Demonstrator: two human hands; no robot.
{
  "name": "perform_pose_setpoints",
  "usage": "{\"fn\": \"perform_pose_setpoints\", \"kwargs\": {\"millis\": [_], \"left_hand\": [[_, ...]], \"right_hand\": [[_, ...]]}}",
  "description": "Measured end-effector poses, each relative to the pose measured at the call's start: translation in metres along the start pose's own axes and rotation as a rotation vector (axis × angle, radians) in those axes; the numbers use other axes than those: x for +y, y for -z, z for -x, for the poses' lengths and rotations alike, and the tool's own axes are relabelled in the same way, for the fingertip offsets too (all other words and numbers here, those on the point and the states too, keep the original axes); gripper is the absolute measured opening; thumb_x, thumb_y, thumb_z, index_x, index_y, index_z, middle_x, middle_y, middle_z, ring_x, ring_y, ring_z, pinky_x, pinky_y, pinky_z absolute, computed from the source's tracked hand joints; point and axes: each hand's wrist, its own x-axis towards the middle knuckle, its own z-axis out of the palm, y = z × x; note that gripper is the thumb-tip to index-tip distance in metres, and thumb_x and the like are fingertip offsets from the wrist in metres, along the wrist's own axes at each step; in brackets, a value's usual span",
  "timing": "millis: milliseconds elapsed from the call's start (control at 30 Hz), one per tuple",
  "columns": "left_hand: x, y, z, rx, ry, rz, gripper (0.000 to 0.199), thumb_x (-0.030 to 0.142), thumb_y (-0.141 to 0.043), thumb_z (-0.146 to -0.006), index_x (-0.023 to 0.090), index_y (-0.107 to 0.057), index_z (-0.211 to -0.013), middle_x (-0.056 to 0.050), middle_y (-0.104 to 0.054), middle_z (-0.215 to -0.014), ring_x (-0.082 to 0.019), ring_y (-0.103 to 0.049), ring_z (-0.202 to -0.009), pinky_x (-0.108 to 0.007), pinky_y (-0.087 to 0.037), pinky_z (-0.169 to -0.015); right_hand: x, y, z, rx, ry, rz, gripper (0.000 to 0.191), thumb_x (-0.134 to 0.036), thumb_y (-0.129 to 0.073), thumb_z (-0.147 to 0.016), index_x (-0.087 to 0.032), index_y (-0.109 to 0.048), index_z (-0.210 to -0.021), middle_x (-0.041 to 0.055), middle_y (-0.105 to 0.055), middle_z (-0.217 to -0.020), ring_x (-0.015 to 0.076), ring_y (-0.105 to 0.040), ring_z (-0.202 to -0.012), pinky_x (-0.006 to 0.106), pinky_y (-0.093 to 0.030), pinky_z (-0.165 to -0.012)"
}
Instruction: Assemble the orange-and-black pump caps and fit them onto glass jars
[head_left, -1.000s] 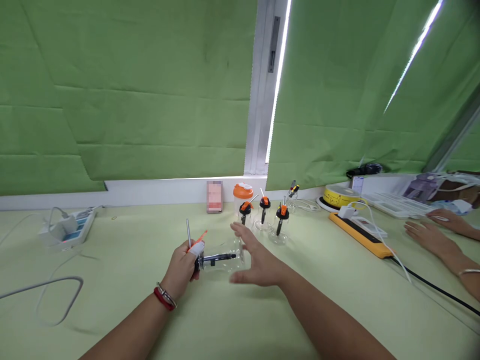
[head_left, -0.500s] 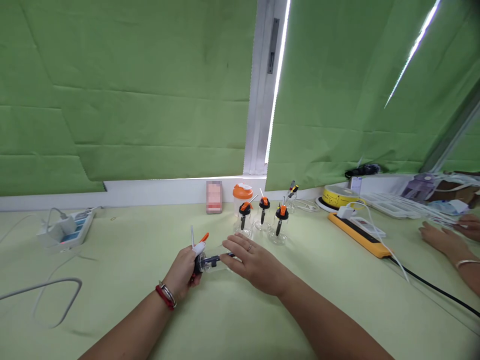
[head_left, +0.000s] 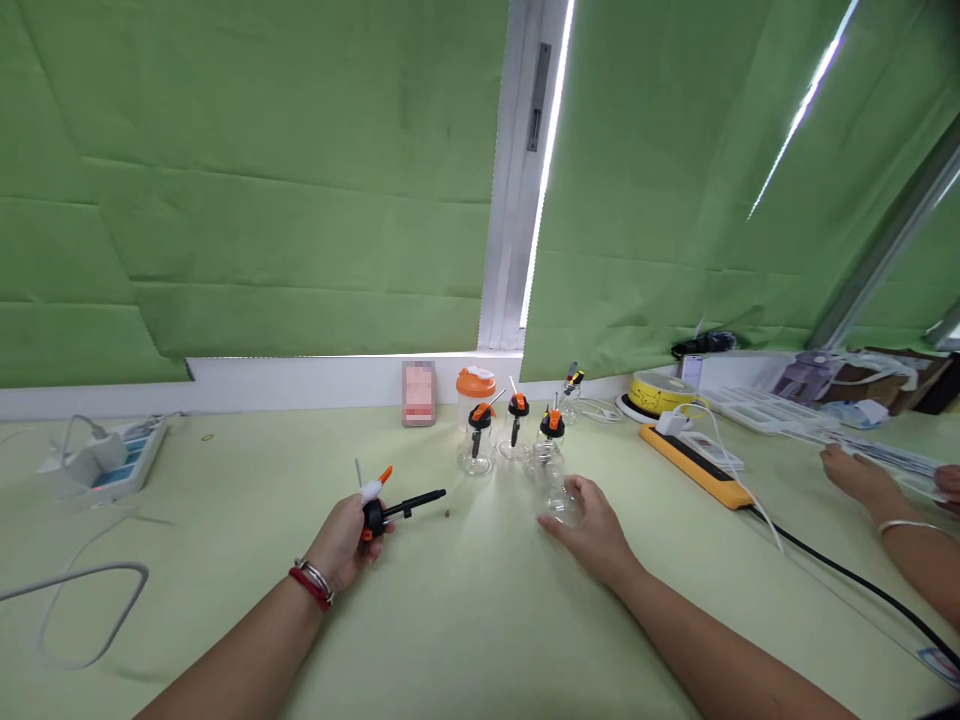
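Note:
My left hand point(head_left: 346, 540) is closed around a black bottle lid point(head_left: 374, 519) with an orange-and-white spout part. A black stem point(head_left: 416, 503) points right from the lid over the table, with no bottle around it. To the right, my right hand point(head_left: 595, 530) is wrapped about the lower part of a clear glass bottle point(head_left: 561, 505), thumb at its near side. This bottle overlaps a lidded bottle behind it, so its top is hard to make out. Beyond stand more glass bottles point(head_left: 477, 455) with black-and-orange lids and thin straws.
An orange-capped shaker point(head_left: 475, 385) and a pink-screened phone point(head_left: 418, 394) stand by the wall. Right are a yellow power strip point(head_left: 694, 465), a yellow round tin point(head_left: 660, 393) and a co-worker's hands point(head_left: 862, 475). A white power strip point(head_left: 135, 465) and grey cable point(head_left: 112, 570) lie left.
The glass bottle has come off the lid's stem and moved right with my right hand. My left hand has shifted slightly left, still holding the lid. A co-worker's hands have moved slightly.

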Motion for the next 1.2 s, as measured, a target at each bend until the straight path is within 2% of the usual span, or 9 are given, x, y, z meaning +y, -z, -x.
{"fn": "perform_pose_setpoints", "kwargs": {"millis": [100,300,433,600,767,900,967,1067,1200], "left_hand": [[-0.001,0.002,-0.003,0.012,0.000,-0.012,0.031,0.048,-0.049,-0.073,0.018,-0.048,-0.073,-0.002,-0.058,-0.053,-0.008,-0.039,-0.029,-0.021,-0.025,-0.033],[-0.001,0.001,-0.001,-0.002,-0.030,-0.044,0.035,0.052,-0.051,-0.072,0.017,-0.050,-0.071,0.000,-0.054,-0.049,-0.010,-0.043,-0.032,-0.021,-0.027,-0.033],[0.001,0.000,0.003,0.009,-0.071,-0.052,0.035,0.053,-0.051,-0.073,0.018,-0.049,-0.071,0.002,-0.051,-0.050,-0.011,-0.049,-0.037,-0.021,-0.030,-0.034],[0.007,-0.003,0.007,0.041,-0.132,-0.061,0.027,0.045,-0.050,-0.075,0.019,-0.046,-0.070,0.005,-0.045,-0.051,-0.015,-0.055,-0.044,-0.020,-0.029,-0.031],[0.014,-0.012,0.023,0.014,-0.206,-0.073,0.024,0.044,-0.052,-0.075,0.021,-0.044,-0.075,0.005,-0.041,-0.054,-0.021,-0.062,-0.058,-0.019,-0.030,-0.029],[0.016,-0.021,0.039,-0.082,-0.245,-0.089,0.031,0.048,-0.051,-0.077,0.023,-0.046,-0.094,0.005,-0.043,-0.056,-0.020,-0.059,-0.057,-0.018,-0.030,-0.027],[0.015,-0.023,0.044,-0.101,-0.271,-0.069,0.036,0.048,-0.049,-0.078,0.023,-0.044,-0.104,0.005,-0.045,-0.058,-0.019,-0.058,-0.056,-0.019,-0.032,-0.028],[0.015,-0.018,0.045,0.008,-0.385,-0.110,0.042,0.050,-0.040,-0.083,0.023,-0.039,-0.115,0.005,-0.048,-0.059,-0.017,-0.052,-0.050,-0.025,-0.040,-0.036],[0.020,-0.009,0.048,0.338,-0.804,-0.444,0.039,0.043,-0.040,-0.085,0.022,-0.044,-0.118,-0.006,-0.058,-0.096,-0.021,-0.056,-0.079,-0.035,-0.046,-0.072]], "right_hand": [[0.013,0.005,0.003,-0.066,-0.173,-0.028,0.067,-0.052,-0.064,-0.065,-0.019,-0.040,-0.118,0.0113,-0.051,-0.121,0.0266,-0.052,-0.114,0.039,-0.043,-0.095],[0.021,0.005,-0.006,-0.071,-0.215,0.029,0.074,-0.052,-0.062,-0.066,-0.016,-0.035,-0.125,0.0162,-0.048,-0.126,0.0309,-0.047,-0.119,0.043,-0.039,-0.097],[0.027,0.002,-0.010,0.030,-0.192,0.107,0.096,-0.053,-0.066,-0.063,-0.012,-0.019,-0.137,0.0222,-0.036,-0.136,0.0367,-0.036,-0.127,0.050,-0.035,-0.101],[0.002,0.006,0.001,0.295,0.245,0.302,0.093,-0.045,-0.064,-0.072,-0.012,-0.010,-0.141,0.0210,-0.014,-0.147,0.0370,-0.012,-0.136,0.057,-0.022,-0.107],[-0.061,-0.012,0.020,0.082,0.781,0.417,0.059,-0.024,-0.054,-0.082,-0.017,-0.031,-0.136,0.0145,-0.027,-0.146,0.0361,-0.012,-0.137,0.060,-0.020,-0.106],[-0.104,-0.045,0.017,-0.028,0.989,0.361,0.045,-0.013,-0.045,-0.086,-0.017,-0.040,-0.131,0.0126,-0.047,-0.134,0.0289,-0.036,-0.127,0.052,-0.028,-0.104],[-0.119,-0.056,0.010,-0.030,0.977,0.271,0.039,-0.008,-0.040,-0.087,-0.017,-0.048,-0.123,0.0112,-0.063,-0.110,0.0222,-0.054,-0.104,0.043,-0.039,-0.095],[-0.135,-0.055,-0.003,-0.069,0.819,0.101,0.028,-0.012,-0.039,-0.089,-0.018,-0.057,-0.110,0.0088,-0.066,-0.088,0.0187,-0.057,-0.080,0.037,-0.043,-0.080],[-0.141,-0.037,-0.015,-0.467,0.417,-0.288,0.023,-0.026,-0.039,-0.090,-0.020,-0.061,-0.093,0.0015,-0.058,-0.074,0.0137,-0.050,-0.066,0.026,-0.041,-0.063]]}}
